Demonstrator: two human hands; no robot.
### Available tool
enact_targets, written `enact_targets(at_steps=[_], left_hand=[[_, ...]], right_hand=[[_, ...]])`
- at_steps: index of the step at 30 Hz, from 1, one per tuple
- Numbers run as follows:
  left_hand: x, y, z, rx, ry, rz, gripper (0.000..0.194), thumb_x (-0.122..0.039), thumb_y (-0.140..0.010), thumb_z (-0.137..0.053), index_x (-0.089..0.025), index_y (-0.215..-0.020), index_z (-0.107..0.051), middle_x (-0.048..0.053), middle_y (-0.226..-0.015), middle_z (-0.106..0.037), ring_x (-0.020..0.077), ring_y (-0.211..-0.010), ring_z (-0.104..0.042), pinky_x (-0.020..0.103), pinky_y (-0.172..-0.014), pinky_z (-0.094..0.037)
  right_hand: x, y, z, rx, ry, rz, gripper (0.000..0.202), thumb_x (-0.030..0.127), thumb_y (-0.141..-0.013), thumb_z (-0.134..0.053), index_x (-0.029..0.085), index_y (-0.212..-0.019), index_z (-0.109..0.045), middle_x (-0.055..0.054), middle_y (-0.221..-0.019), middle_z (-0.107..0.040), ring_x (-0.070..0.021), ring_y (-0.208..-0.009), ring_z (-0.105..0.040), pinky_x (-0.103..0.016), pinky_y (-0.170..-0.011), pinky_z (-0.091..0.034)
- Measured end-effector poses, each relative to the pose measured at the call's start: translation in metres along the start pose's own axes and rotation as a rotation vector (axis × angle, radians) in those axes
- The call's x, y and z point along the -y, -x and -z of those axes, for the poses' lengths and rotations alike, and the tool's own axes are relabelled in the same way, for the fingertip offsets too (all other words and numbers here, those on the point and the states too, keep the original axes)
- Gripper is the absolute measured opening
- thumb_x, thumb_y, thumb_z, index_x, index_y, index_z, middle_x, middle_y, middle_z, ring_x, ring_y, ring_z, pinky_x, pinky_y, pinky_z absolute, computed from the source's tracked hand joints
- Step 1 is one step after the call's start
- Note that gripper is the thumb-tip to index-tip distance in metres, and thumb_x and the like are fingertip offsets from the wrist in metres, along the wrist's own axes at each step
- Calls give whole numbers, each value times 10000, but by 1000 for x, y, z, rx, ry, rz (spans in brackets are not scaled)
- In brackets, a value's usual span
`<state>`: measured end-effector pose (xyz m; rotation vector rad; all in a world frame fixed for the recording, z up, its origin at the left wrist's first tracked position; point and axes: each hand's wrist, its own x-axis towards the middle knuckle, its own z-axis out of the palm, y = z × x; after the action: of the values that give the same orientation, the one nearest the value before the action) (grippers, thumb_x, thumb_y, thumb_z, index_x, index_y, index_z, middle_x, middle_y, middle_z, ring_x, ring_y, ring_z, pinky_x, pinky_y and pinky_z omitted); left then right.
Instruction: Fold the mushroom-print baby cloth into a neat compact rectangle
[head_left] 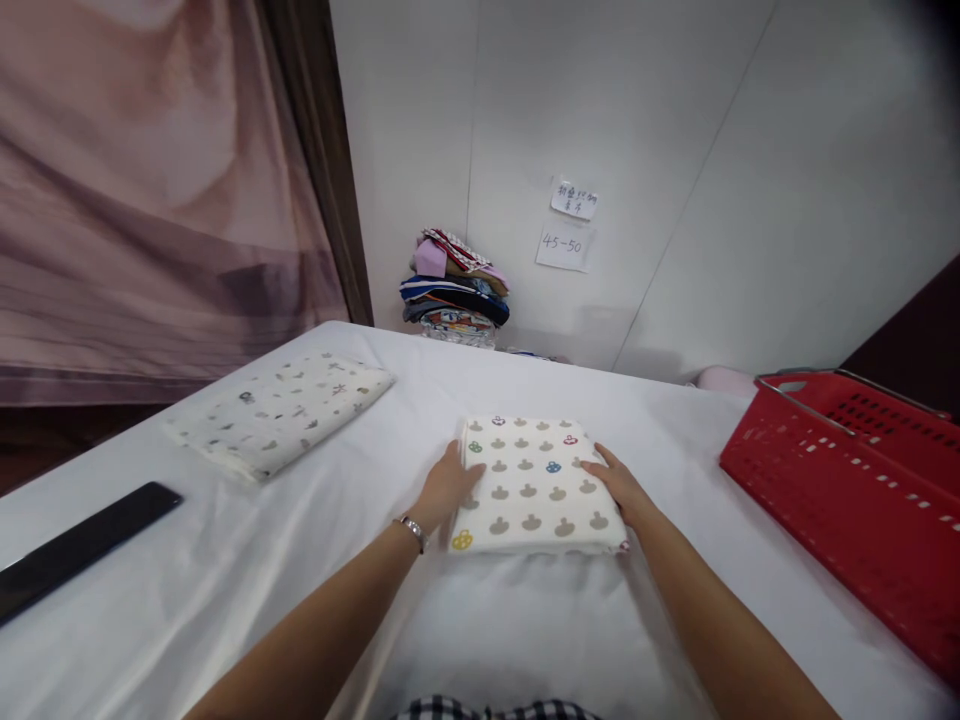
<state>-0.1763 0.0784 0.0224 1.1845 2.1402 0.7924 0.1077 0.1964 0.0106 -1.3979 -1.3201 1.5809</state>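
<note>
A folded white cloth (534, 490) with grey and a few coloured mushroom prints lies flat on the white-covered table in front of me. My left hand (445, 484) grips its left edge, thumb on top, with a silver bracelet at the wrist. On the opposite side, my right hand (619, 484) holds the right edge, its thumb also resting over the print. The fingers of both hands are partly hidden along the sides of the cloth. Farther left lies another folded white cloth (289, 412) with small grey prints.
A red plastic basket (840, 490) with metal handles stands at the right. At the left edge rests a flat black object (82, 545). Beyond the table's far edge rises a stack of folded fabrics (456, 290) by the wall. A pink curtain (150, 200) hangs at the left.
</note>
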Motion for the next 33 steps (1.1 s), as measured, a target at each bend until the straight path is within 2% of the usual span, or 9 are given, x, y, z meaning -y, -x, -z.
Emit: enact_targets(at_steps=[6, 11, 15, 19, 22, 28, 30, 33], left_hand=[[-3, 4, -5, 84, 96, 16, 581, -377, -730, -626, -143, -1215, -410, 119, -1105, -625, 219, -898, -628, 296, -750, -464], [-9, 8, -10, 92, 148, 11, 524, -313, -708, -652, -143, -1157, -443, 118, -1092, -632, 222, -907, -628, 301, -757, -479], [-14, 9, -12, 129, 317, 56, 601, -284, -704, -658, -127, -1223, -398, 137, -1146, -615, 221, -928, -631, 297, -747, -508], [-14, 6, -10, 138, 424, 105, 745, -276, -706, -661, -97, -1327, -289, 181, -1261, -541, 230, -1010, -610, 290, -767, -517], [-12, 5, -10, 117, 304, 104, 784, -314, -708, -654, -96, -1351, -262, 190, -1246, -550, 253, -1014, -607, 318, -786, -498], [-15, 11, -14, 46, -128, -11, 693, -419, -754, -571, -176, -1338, -289, 123, -1020, -658, 285, -934, -626, 362, -771, -449], [-17, 13, -16, 40, -183, -40, 676, -418, -769, -547, -183, -1344, -281, 122, -1030, -650, 277, -938, -622, 351, -766, -443], [-16, 14, -15, 9, -210, -66, 716, -421, -767, -549, -176, -1373, -255, 142, -1180, -579, 276, -1037, -579, 353, -815, -436]], right_hand=[[-6, 3, 16, -49, -49, -87, 948, 352, -659, -745, 224, -1441, -224, -132, -1147, -634, -241, -837, -673, -371, -714, -556], [-11, 7, 18, -55, -37, -83, 925, 363, -667, -742, 244, -1434, -240, -117, -1114, -650, -236, -832, -674, -379, -731, -554], [-10, 10, 17, -61, -47, -100, 917, 355, -674, -738, 244, -1434, -239, -122, -1127, -643, -234, -816, -676, -378, -722, -555], [-10, 15, 16, -51, -35, -73, 947, 382, -680, -734, 256, -1448, -194, -115, -1146, -635, -236, -831, -675, -373, -732, -556], [-10, 18, 16, -46, -19, -40, 947, 398, -682, -731, 259, -1449, -194, -106, -1108, -650, -237, -831, -675, -367, -748, -555], [-11, 21, 16, -15, -10, -49, 989, 436, -678, -728, 260, -1459, -148, -115, -1173, -616, -248, -900, -663, -370, -779, -554], [-12, 20, 16, -7, -14, -53, 1004, 435, -670, -734, 257, -1460, -140, -123, -1190, -605, -250, -905, -662, -375, -777, -555], [-14, 18, 16, -29, 7, -35, 975, 435, -670, -730, 259, -1452, -176, -132, -1241, -567, -249, -918, -656, -378, -787, -550]])
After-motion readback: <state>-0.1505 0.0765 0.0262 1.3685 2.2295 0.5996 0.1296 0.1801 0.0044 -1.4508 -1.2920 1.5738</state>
